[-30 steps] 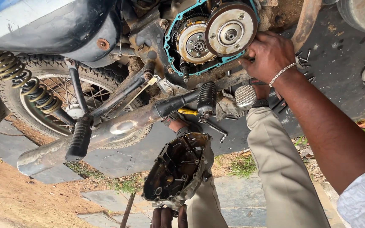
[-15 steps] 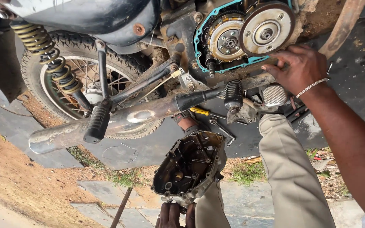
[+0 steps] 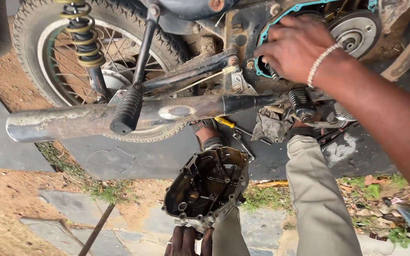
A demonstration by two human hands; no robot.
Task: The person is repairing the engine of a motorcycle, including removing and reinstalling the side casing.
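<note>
My right hand (image 3: 295, 47), with a white bead bracelet at the wrist, lies over the open engine case of a motorcycle, inside the teal gasket (image 3: 261, 38). Its fingers curl down over the inner clutch part, and whether they grip anything is hidden. A round silver disc (image 3: 354, 33) shows just right of the hand. At the bottom edge, my left hand (image 3: 188, 242) holds the removed engine side cover (image 3: 207, 187) by its lower rim, with the dark oily inside facing me.
A rusty exhaust pipe (image 3: 81, 121) runs across under the rear wheel (image 3: 43, 52) and its yellow shock spring (image 3: 84, 38). A rubber-tipped kick lever (image 3: 126, 109) hangs over it. A yellow screwdriver (image 3: 224, 122), a wrench (image 3: 240, 142) and a rag (image 3: 269, 128) lie near my khaki trouser leg (image 3: 319, 199).
My right hand has moved from the lower edge of the engine case up and left onto the clutch opening. The left hand still holds the cover. The view has shifted closer.
</note>
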